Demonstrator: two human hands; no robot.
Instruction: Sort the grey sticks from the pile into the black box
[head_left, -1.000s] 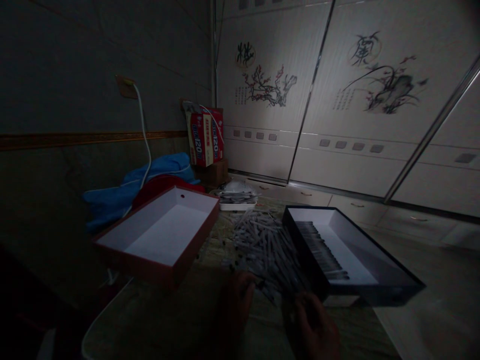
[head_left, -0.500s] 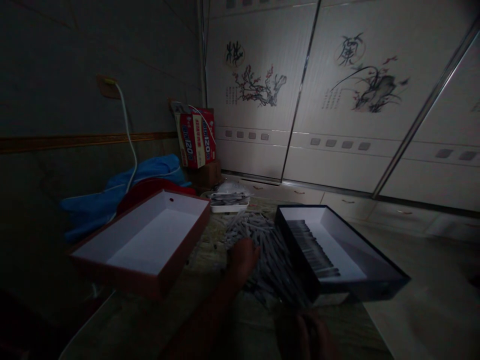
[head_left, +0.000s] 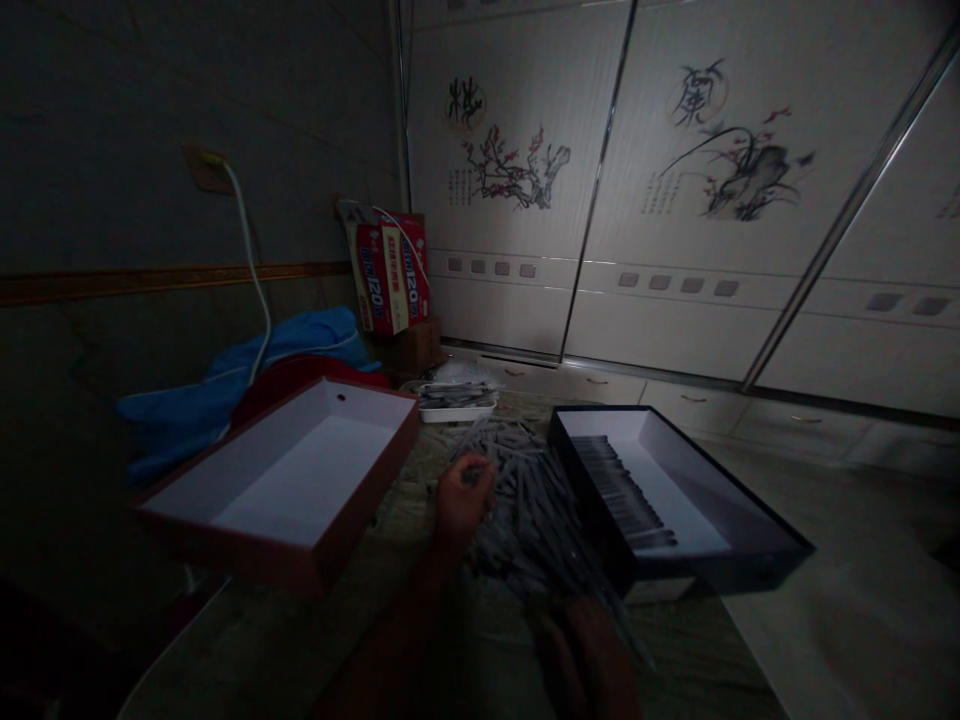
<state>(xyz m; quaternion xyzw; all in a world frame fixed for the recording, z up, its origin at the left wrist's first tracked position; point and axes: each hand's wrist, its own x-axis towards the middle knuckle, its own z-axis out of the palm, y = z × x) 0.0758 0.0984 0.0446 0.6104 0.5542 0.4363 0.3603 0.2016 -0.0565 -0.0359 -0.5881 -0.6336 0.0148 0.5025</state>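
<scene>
Grey sticks [head_left: 525, 490] between two box rims [head_left: 586, 490], left hand [head_left: 463, 497] curled, right hand [head_left: 589, 655] blurred, both holds unclear.

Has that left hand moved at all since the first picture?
Yes. The left hand has moved forward, away from the person: judged against the white tray farther back, it now shows clearly closer to it than at first.

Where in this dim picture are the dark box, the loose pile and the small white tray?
Dark box [head_left: 675, 495]: head view, bare inside floor.
Loose pile [head_left: 529, 495]: head view, slender pieces near its middle.
Small white tray [head_left: 459, 414]: head view, front wall.
</scene>
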